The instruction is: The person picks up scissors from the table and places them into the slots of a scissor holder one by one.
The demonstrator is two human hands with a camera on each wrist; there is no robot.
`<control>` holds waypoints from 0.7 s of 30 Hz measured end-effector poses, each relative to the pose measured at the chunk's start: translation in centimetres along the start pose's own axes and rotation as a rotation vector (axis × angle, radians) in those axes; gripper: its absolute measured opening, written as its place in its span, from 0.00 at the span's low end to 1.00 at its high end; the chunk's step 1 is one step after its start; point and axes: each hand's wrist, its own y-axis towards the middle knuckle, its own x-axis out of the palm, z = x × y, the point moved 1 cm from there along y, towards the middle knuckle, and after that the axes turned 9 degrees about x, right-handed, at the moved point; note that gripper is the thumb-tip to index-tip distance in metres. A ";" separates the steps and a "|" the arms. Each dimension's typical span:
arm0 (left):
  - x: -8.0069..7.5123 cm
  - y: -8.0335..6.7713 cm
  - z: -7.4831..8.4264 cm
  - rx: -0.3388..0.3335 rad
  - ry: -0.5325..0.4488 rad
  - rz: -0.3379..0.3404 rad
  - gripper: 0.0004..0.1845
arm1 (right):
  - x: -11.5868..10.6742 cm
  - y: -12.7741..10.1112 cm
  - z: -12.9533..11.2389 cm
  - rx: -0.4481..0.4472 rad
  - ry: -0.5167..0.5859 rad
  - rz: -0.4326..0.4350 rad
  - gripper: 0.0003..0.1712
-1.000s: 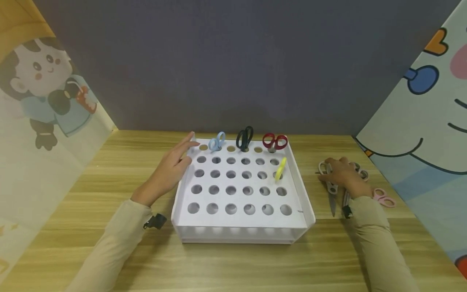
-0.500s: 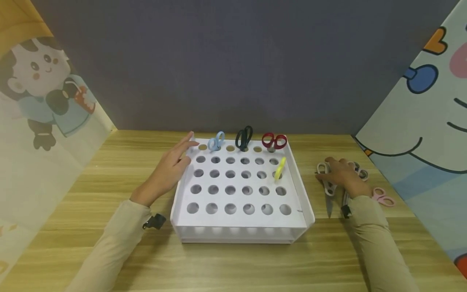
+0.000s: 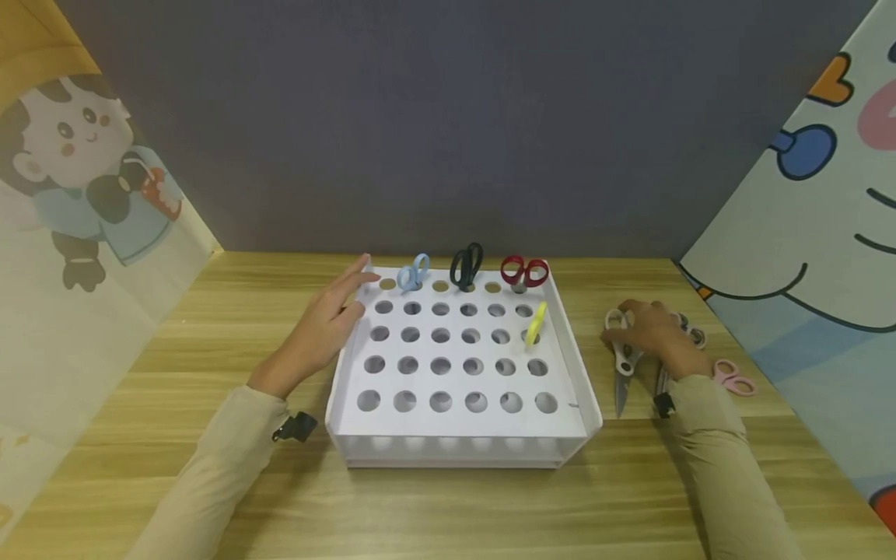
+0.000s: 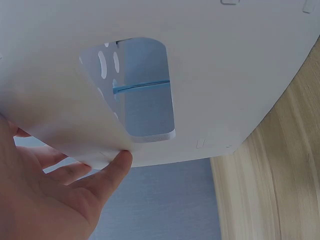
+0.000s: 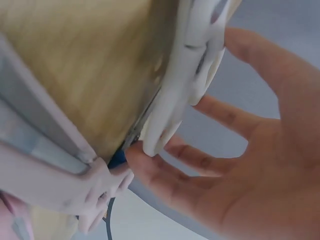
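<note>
My left hand point(image 3: 315, 334) grips the left wall of a white rack point(image 3: 458, 425) pierced with rows of round holes. In the left wrist view, the thumb presses the wall's outer face point(image 4: 215, 100) below a cut-out, and the other fingers reach past its edge. My right hand point(image 3: 654, 330) holds white-handled scissors point(image 3: 625, 365) by the handle loops, their blades pointing toward the front of the table. The right wrist view shows thumb and fingertips on the white handle point(image 5: 175, 85). Blue point(image 3: 413, 274), black point(image 3: 466, 266), red point(image 3: 524, 274) and yellow point(image 3: 535, 325) scissors stand in the rack's holes.
Pink scissors point(image 3: 731, 379) lie right of my right wrist. More scissors point(image 3: 696, 336) lie partly hidden under that hand. A grey panel point(image 3: 448, 124) rises behind the wooden table point(image 3: 448, 513), with cartoon-printed walls at both sides.
The white-handled scissors have shifted left and turned, blade tips swinging leftward, with my right fingers on them. My left hand stays on the rack.
</note>
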 end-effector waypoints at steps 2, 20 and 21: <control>0.0 0.0 0.0 -0.001 0.001 0.001 0.23 | -0.2 0.2 0.0 -0.016 -0.001 0.009 0.46; 0.0 -0.1 0.2 0.000 -0.011 -0.003 0.23 | -1.8 -0.6 -1.6 -0.111 0.055 0.193 0.44; 0.0 0.0 0.1 0.002 -0.010 -0.002 0.23 | -1.9 -0.7 -1.8 -0.122 0.061 0.210 0.44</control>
